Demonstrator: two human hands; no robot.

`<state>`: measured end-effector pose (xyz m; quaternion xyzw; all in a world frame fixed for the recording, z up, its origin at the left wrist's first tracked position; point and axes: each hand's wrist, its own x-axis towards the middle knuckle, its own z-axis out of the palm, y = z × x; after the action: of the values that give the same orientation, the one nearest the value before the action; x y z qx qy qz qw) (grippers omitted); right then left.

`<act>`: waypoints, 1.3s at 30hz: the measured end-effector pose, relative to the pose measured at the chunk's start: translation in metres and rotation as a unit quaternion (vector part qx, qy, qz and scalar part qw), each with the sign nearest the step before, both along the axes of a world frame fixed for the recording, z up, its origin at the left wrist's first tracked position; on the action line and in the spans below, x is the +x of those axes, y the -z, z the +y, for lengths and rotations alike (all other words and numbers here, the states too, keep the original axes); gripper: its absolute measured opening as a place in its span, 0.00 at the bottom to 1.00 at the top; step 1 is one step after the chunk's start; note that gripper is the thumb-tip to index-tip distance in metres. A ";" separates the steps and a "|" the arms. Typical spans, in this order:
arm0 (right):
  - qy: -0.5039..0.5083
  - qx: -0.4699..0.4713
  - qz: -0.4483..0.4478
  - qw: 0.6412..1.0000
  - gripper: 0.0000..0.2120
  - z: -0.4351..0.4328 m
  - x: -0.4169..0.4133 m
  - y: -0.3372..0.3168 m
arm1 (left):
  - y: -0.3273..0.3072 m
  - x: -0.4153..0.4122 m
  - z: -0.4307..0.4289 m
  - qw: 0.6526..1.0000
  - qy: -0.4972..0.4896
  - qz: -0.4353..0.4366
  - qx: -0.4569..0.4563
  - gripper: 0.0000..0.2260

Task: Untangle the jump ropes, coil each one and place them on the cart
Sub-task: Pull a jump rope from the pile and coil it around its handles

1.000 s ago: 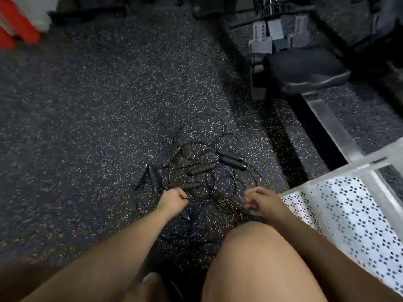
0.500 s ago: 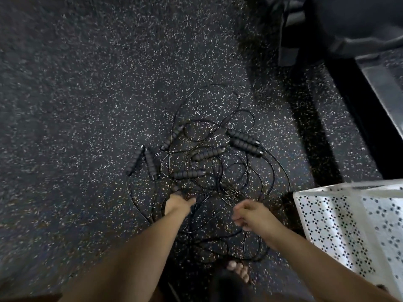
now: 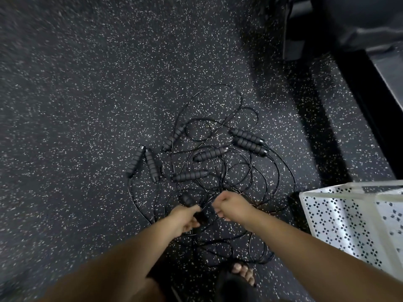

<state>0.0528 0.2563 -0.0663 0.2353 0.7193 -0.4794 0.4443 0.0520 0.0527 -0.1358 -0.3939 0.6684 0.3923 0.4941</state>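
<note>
Speckled dark rubber floor (image 3: pixel 87 105) fills the view, and we take the white perforated cart (image 3: pixel 340 225) at the right edge as our reference. We find nothing inside the visible part of the cart. The jump ropes (image 3: pixel 209 154) lie on the floor to the left of the cart, well apart from it, in one tangle of thin black cords and ribbed black handles. Two handles lie side by side at the edge of the tangle nearest the cart, and two more at the edge farthest from it.

The left grip (image 3: pixel 185 216) is curled round one black handle (image 3: pixel 188 200) at the near edge of the tangle. The right grip (image 3: pixel 231 205), between the left grip and the cart, is closed in a fist over the cords. We cannot tell whether it has hold of a cord.

A foot in a dark sandal (image 3: pixel 242 273) stands on the floor beside the nearest loops, left of the cart.
</note>
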 end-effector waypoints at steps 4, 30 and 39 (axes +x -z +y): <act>-0.057 0.013 -0.003 0.998 0.18 -0.008 -0.002 -0.013 | -0.050 0.008 0.015 0.996 0.023 0.015 0.088 0.11; -0.136 0.072 0.303 0.941 0.12 0.037 -0.005 -0.342 | -0.285 -0.046 0.016 0.811 0.250 0.528 0.014 0.12; -0.007 -0.087 0.421 0.903 0.07 0.035 0.038 -0.472 | -0.345 -0.032 -0.023 0.816 0.175 0.551 0.033 0.07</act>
<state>0.0906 0.2909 0.4060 -0.0331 0.7963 -0.5914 0.1225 0.0198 0.0294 0.2088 0.0283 0.8731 0.4724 0.1168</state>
